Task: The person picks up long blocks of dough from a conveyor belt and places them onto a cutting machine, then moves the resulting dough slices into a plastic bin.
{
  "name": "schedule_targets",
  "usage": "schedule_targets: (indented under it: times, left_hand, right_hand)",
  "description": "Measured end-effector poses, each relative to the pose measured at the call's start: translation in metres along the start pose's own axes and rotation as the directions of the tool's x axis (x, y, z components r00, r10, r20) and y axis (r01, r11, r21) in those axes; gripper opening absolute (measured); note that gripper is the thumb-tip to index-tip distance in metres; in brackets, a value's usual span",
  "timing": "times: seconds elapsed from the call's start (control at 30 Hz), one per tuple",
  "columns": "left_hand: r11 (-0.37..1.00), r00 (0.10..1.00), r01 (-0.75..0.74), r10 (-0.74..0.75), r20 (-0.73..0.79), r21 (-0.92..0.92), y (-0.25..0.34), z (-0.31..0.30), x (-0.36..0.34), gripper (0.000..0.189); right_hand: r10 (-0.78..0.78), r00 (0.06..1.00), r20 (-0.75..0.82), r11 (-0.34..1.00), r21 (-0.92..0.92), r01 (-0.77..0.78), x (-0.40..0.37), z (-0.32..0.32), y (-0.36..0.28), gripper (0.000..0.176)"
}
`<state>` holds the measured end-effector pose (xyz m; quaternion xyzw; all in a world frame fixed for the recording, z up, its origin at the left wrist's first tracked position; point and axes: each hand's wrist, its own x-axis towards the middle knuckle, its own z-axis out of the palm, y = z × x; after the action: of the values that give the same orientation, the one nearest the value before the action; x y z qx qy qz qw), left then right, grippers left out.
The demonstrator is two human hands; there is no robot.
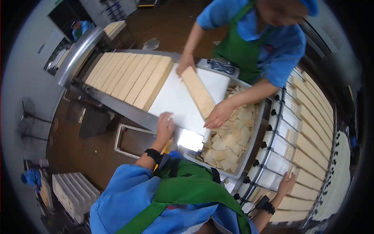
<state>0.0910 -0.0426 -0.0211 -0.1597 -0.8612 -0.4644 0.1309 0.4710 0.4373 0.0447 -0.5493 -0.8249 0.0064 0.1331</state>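
One pale slab (198, 93) is angled over the white surface (169, 97), a co-worker's hands (220, 114) at its two ends. The wearer's left hand (165, 126), half curled and empty, is at the surface's near edge. The right hand (287, 184) is at the slab row (311, 146) on the right, fingers parted; whether it grips cannot be told.

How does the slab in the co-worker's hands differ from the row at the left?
The held slab is single; the row of slabs lies side by side. In the picture, the held slab slants down rightward, the row's slabs down leftward. The co-worker's hands touch the held slab; none touch the row. Both are pale and long.
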Motion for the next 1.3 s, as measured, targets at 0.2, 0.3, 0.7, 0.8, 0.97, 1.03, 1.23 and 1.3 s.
schedule_targets:
  times: [0.2, 0.3, 0.7, 0.8, 0.97, 1.03, 1.23, 1.3]
  left_hand:
    - [0.787, 0.895, 0.43, -0.309, -0.321, 0.443, -0.114, -0.027, 0.025, 0.072]
    - [0.702, 0.825, 0.563, -0.504, -0.256, 0.436, -0.12, -0.046, 0.047, 0.079]
    - [0.63, 0.888, 0.204, -0.441, 0.13, 0.749, -0.105, -0.06, 0.083, 0.087]
    - [0.592, 0.907, 0.129, -0.395, 0.148, 0.795, -0.11, -0.057, 0.083, 0.09]
    - [0.597, 0.9, 0.077, -0.387, 0.202, 0.798, -0.109, -0.059, 0.084, 0.091]
    - [0.594, 0.892, 0.061, -0.393, 0.224, 0.802, -0.105, -0.061, 0.085, 0.091]
    - [0.614, 0.87, 0.04, -0.409, 0.275, 0.789, -0.104, -0.061, 0.084, 0.093]
    - [0.67, 0.863, 0.106, -0.43, 0.266, 0.735, -0.098, -0.064, 0.085, 0.092]
  right_hand:
    - [-0.319, 0.948, 0.019, 0.756, 0.609, 0.242, -0.031, -0.018, -0.16, 0.017]
    - [-0.509, 0.855, 0.097, 0.624, 0.725, 0.289, -0.046, -0.006, -0.231, 0.015]
    - [-0.823, 0.557, 0.113, 0.5, 0.611, 0.614, -0.095, 0.166, -0.51, 0.041]
    - [-0.79, 0.55, 0.272, 0.609, 0.452, 0.652, -0.111, 0.18, -0.587, 0.063]
    - [-0.777, 0.536, 0.33, 0.628, 0.368, 0.685, -0.117, 0.178, -0.708, 0.065]
    - [-0.77, 0.53, 0.356, 0.637, 0.377, 0.673, -0.12, 0.17, -0.74, 0.063]
    - [-0.711, 0.572, 0.407, 0.702, 0.38, 0.602, -0.133, 0.165, -0.768, 0.06]
    - [-0.691, 0.61, 0.387, 0.72, 0.443, 0.534, -0.133, 0.159, -0.76, 0.057]
